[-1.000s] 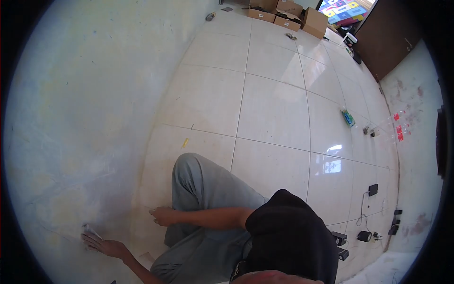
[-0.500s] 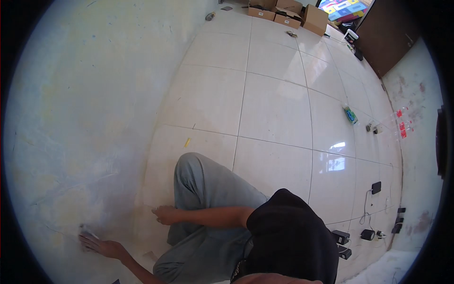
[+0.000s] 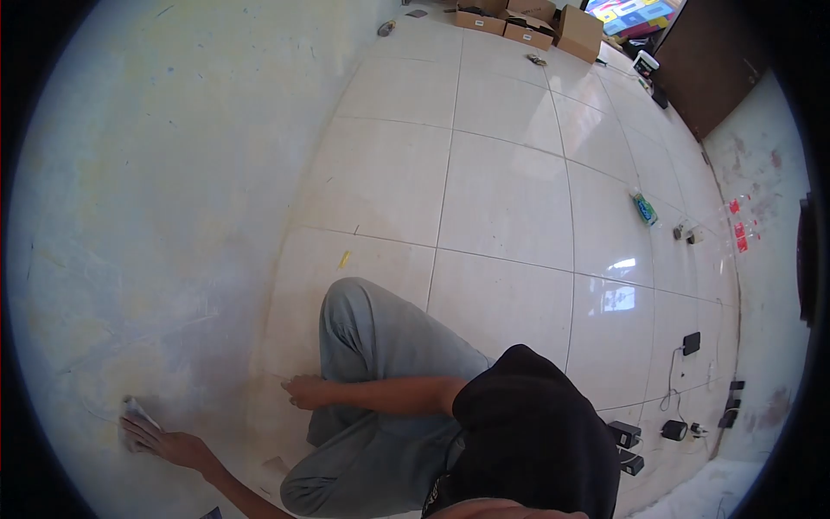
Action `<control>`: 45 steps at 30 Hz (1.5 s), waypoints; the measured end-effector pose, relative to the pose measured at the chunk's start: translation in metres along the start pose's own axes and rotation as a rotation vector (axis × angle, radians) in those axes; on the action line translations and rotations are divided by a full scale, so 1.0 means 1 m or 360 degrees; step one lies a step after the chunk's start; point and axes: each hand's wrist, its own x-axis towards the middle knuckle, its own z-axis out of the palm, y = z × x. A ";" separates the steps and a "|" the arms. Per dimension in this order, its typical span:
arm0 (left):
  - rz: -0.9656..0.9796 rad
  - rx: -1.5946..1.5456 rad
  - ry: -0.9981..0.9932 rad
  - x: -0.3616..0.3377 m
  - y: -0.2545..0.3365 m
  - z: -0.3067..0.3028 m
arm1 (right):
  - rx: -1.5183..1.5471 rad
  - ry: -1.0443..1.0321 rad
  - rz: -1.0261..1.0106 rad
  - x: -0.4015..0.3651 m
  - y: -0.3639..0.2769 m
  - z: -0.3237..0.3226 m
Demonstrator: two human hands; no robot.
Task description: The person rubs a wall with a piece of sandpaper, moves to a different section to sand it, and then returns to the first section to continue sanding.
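My left hand presses a folded greyish sheet flat against the pale, patchy wall at the lower left. The fingers lie over the sheet and partly hide it. Beside my bent leg, my right hand rests low near the floor, its fingers slightly apart with nothing visible in them. The right forearm crosses the grey trousers.
A yellow strip lies on the tiles beyond the knee. Cardboard boxes stand at the far end. On the right are a green packet, plastic bottles, a black device, cables and power adapters.
My left hand and the sheet have slid a little left and slightly up along the wall. My right hand stays beside the leg.
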 end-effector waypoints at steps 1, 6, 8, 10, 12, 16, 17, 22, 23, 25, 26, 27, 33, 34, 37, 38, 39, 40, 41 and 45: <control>0.0000 0.0004 -0.0001 0.000 0.000 -0.001 | 0.0010 -0.0010 0.0015 -0.002 -0.001 -0.001; 0.0119 -0.0061 -0.0079 -0.037 -0.013 0.018 | 0.0017 -0.0009 0.0032 0.003 0.003 0.002; 0.0071 -0.0022 -0.0120 -0.052 -0.019 0.021 | -0.0024 0.0084 -0.0014 0.005 0.005 0.005; 0.0010 0.0014 -0.0175 -0.045 -0.014 0.017 | -0.0007 0.0095 -0.0015 0.004 0.004 0.002; 0.0115 -0.0111 -0.0042 -0.014 -0.012 0.003 | 0.0010 0.0078 -0.0020 -0.001 0.002 0.003; 0.0105 -0.0180 0.0023 -0.001 0.004 -0.009 | -0.0039 -0.0001 0.0006 -0.003 -0.001 -0.001; 0.0082 -0.0133 -0.0053 -0.014 0.001 -0.002 | -0.0066 -0.0008 0.0010 -0.004 -0.002 -0.003; 0.0003 -0.0035 -0.0211 -0.062 -0.001 0.022 | -0.0042 0.0010 -0.0002 0.004 0.004 0.004; 0.0006 -0.0084 -0.0165 -0.057 -0.005 0.025 | -0.0073 0.0049 -0.0011 0.004 0.005 0.005; -0.0005 -0.0128 -0.0141 -0.041 0.000 0.017 | -0.0062 0.0001 0.0005 0.002 0.004 0.004; 0.0004 -0.0136 -0.0126 -0.027 0.004 0.009 | -0.0039 -0.0029 0.0010 0.001 0.002 0.004; 0.0015 -0.0139 -0.0110 -0.021 0.004 0.004 | -0.0036 -0.0043 0.0011 0.000 0.001 0.007; -0.0106 -0.0080 -0.0186 -0.072 0.000 0.021 | -0.0100 0.0010 -0.0005 0.004 0.004 0.010; -0.0107 -0.0089 -0.0180 -0.070 0.000 0.023 | -0.0130 0.0006 -0.0015 0.007 0.005 0.011; -0.0070 -0.0175 -0.0027 -0.044 -0.003 0.012 | -0.0151 0.0016 -0.0038 0.004 0.008 0.014; -0.0028 -0.0167 0.0002 -0.022 -0.004 0.005 | -0.0137 0.0043 -0.0064 0.003 0.007 0.014; 0.0022 -0.0161 0.0034 -0.008 -0.004 0.001 | -0.0142 0.0036 -0.0068 0.002 0.006 0.011; 0.0021 -0.0157 0.0033 -0.003 -0.004 0.000 | -0.0126 -0.0027 -0.0011 0.001 0.003 0.008; 0.0042 -0.0191 0.0051 0.000 -0.002 -0.001 | -0.0107 -0.0088 0.0045 -0.001 0.001 0.005; -0.0005 -0.0194 -0.0067 -0.039 0.004 0.009 | -0.0146 -0.0013 0.0001 -0.002 0.002 0.005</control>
